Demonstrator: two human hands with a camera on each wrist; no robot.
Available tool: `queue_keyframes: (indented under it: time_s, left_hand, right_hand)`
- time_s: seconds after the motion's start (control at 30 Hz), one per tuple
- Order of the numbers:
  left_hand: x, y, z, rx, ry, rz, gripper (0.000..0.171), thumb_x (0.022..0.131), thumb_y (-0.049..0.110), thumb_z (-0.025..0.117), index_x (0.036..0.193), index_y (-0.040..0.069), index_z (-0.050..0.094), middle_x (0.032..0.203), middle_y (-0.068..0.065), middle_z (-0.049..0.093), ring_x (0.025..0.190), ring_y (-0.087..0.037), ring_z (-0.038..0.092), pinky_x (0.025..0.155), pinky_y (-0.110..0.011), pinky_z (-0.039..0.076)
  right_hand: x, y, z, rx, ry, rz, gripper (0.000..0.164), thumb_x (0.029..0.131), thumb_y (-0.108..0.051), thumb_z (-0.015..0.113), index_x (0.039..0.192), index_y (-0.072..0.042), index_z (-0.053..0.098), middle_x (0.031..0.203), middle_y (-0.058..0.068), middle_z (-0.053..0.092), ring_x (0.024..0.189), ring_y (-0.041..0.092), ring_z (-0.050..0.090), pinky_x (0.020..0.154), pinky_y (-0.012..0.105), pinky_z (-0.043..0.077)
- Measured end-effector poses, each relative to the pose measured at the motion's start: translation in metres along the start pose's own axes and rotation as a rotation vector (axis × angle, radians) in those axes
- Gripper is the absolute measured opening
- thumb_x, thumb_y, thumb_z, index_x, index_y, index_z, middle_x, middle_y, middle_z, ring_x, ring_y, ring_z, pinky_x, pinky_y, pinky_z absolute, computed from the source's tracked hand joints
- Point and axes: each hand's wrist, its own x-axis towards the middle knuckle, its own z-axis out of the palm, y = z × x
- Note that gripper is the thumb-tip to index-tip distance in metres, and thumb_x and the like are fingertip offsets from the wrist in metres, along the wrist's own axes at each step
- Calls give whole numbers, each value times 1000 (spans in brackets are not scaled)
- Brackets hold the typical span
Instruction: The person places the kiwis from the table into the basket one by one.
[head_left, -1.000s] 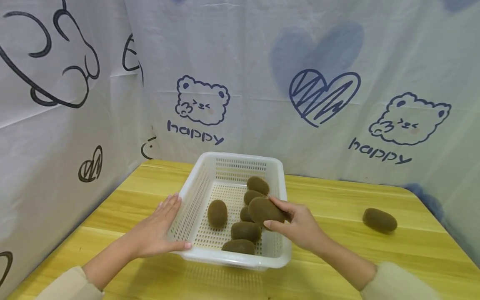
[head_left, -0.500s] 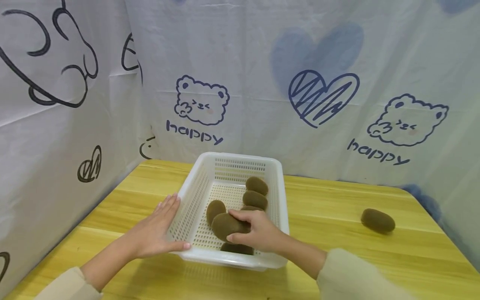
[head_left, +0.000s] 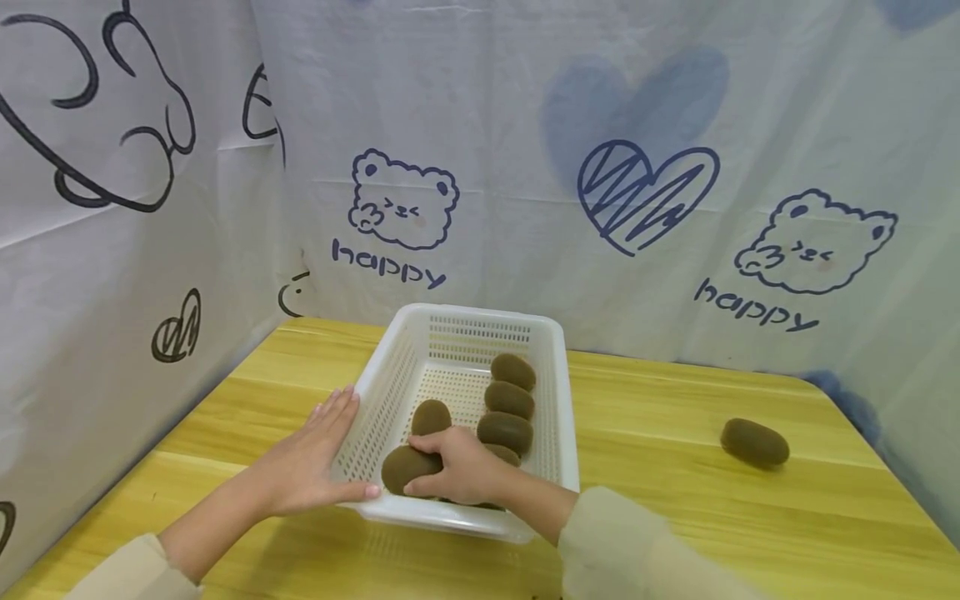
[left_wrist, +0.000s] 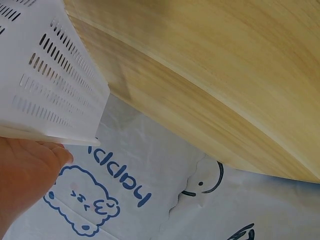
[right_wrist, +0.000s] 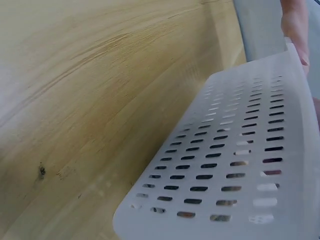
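Observation:
In the head view, a white perforated plastic basket (head_left: 561, 350) stands on the wooden table with several brown fuzzy kiwis inside. My right hand (head_left: 472, 468) reaches into its near part and grips a kiwi (head_left: 405, 469) between thumb and fingers, low by the near left corner. Just behind that is another kiwi (head_left: 431, 418). A row of kiwis (head_left: 510, 400) runs along the right side; my hand partly hides the nearest ones. My left hand (head_left: 311, 462) rests on the left rim, fingers extended. The left wrist view shows part of that hand (left_wrist: 30, 165) against the basket's edge.
One more kiwi (head_left: 755, 442) lies on the table (head_left: 660, 425) to the right of the basket. White cloth (head_left: 510, 217) printed with bears and hearts hangs behind the table and along its left side. The right wrist view mostly shows the basket's slotted outer wall (right_wrist: 215, 160).
The right hand has carried the kiwi from over the basket's right side leftward and down into the near left corner. The left hand has stayed on the rim.

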Motion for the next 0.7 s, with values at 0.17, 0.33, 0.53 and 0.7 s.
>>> queue_keyframes:
  time_s: [0.17, 0.33, 0.53, 0.7]
  left_hand:
    - [0, -1, 1, -9, 1, 0, 111, 74, 65, 60, 144, -10, 16, 153, -26, 10, 141, -43, 11, 114, -54, 19]
    - [0, -1, 0, -14, 1, -1, 111, 74, 65, 60, 144, -10, 16, 153, -27, 9, 141, -44, 11, 114, -55, 19]
    - [0, -2, 0, -14, -5, -6, 111, 74, 65, 60, 144, -10, 16, 153, -27, 9, 140, -44, 12, 114, -55, 19]
    - [1, -1, 0, -13, -3, -4, 111, 74, 65, 60, 144, -10, 16, 153, -26, 9, 140, -44, 12, 113, -55, 19]
  right_hand:
    - [3, -4, 5, -41, 4, 7, 54, 82, -19, 70, 127, 5, 52, 130, 13, 55, 117, 18, 56, 93, 17, 47]
    - [7, -6, 6, -53, -6, 29, 53, 83, -20, 69, 126, 4, 53, 130, 12, 55, 120, 18, 53, 97, 20, 46]
    - [14, -8, 7, -97, -74, 53, 48, 83, -18, 69, 126, 0, 56, 131, 7, 56, 122, 18, 53, 100, 21, 44]
    - [17, -8, 6, -130, -125, 73, 43, 84, -12, 67, 125, -5, 58, 129, 5, 59, 122, 18, 53, 102, 23, 43]
